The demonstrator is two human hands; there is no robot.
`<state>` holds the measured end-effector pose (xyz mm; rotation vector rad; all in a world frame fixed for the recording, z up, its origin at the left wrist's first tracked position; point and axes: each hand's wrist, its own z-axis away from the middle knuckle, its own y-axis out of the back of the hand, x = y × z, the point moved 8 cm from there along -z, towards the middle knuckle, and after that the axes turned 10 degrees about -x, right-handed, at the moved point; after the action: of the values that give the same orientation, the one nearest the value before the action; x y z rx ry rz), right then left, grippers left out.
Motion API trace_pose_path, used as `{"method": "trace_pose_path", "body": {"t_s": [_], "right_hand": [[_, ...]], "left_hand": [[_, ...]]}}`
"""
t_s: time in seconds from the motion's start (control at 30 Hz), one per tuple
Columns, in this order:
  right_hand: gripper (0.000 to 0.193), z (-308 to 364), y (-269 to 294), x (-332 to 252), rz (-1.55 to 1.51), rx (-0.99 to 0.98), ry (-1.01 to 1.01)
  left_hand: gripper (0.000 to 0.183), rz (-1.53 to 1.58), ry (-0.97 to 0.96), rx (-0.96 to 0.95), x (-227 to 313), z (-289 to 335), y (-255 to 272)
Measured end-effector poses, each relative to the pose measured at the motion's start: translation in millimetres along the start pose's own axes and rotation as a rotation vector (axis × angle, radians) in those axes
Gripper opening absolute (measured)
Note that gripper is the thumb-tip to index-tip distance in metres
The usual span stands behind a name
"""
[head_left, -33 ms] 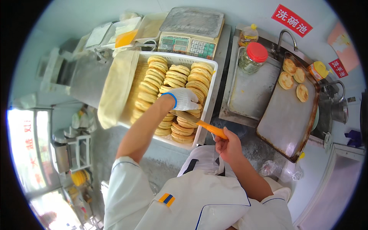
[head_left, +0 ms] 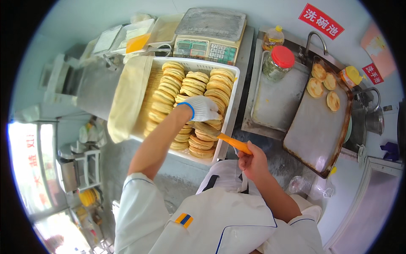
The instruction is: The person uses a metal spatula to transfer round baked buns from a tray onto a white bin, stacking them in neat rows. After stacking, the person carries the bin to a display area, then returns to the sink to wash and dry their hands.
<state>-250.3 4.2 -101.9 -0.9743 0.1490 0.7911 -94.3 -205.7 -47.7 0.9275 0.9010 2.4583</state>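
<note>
My right hand [head_left: 253,161] is closed round the orange handle of a knife [head_left: 234,143], which points left into the white crate [head_left: 235,91]. The blade reaches in among the round flatbreads [head_left: 202,144], just below my left hand. My left hand [head_left: 202,109] wears a white knit glove with a blue cuff. Its fingers curl over a flatbread in the right-hand part of the crate, and the glove hides most of that bread. Several rows of golden flatbreads stand stacked on edge around it. A cream cloth [head_left: 131,99] lies folded back over the crate's left side.
Behind the crate stands a digital scale [head_left: 209,38]. To the right, a jar with a red lid [head_left: 282,59] is on a metal tray [head_left: 270,103]. A dark-rimmed baking tray [head_left: 315,131] bears several flatbreads beside a sink with a tap [head_left: 315,36].
</note>
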Motion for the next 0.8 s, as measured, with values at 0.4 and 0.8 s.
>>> {"method": "trace_pose_path", "body": {"t_s": [0.4,0.8], "right_hand": [[0.036,42.1,22.4,-20.0,0.042,0.041,0.029],[0.035,50.2,28.1,-69.9,0.222,-0.026,0.468]], "left_hand": [[0.036,0.008,0.026,0.492,-26.8,5.6,13.8],[0.046,-0.107,-0.010,0.538,-6.6,3.8,-3.9]]}}
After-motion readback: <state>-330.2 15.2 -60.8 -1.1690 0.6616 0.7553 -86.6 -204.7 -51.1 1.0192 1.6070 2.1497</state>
